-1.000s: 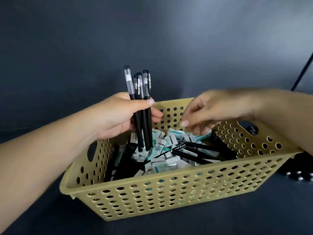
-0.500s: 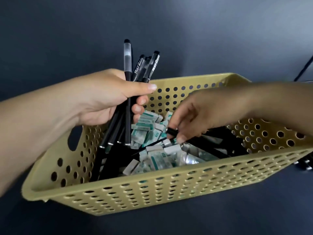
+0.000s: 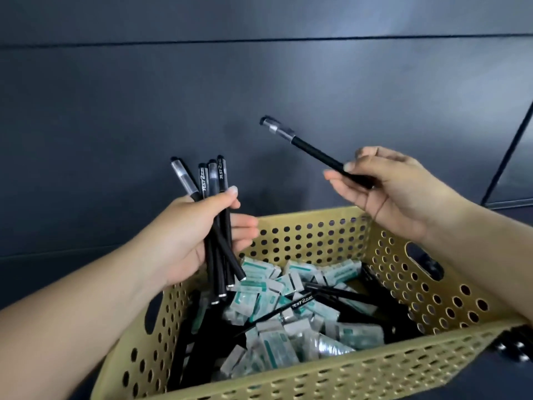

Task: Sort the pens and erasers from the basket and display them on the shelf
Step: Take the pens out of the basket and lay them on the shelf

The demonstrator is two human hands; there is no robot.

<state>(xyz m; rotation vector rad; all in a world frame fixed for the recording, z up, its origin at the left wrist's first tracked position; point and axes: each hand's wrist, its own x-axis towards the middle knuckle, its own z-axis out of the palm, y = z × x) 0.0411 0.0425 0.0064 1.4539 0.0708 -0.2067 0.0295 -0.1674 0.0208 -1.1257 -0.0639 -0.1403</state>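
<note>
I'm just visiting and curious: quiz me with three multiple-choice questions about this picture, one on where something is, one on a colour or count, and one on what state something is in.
1. Where are the wrapped erasers?
A. on a shelf
B. inside the basket
C. in the left hand

2. How many pens does the right hand hold?
A. one
B. three
C. none

3. What is the left hand doing?
A. lying flat and empty
B. pressing on the basket's rim
C. gripping a bundle of pens

Answers:
1 B: the white and teal packets lie heaped among loose black pens within the yellow perforated walls.
2 A: a single pen is pinched between thumb and fingers, raised above the basket with its cap end pointing up and left.
3 C: thumb and fingers curl round several black pens held roughly upright over the basket's left side.
</note>
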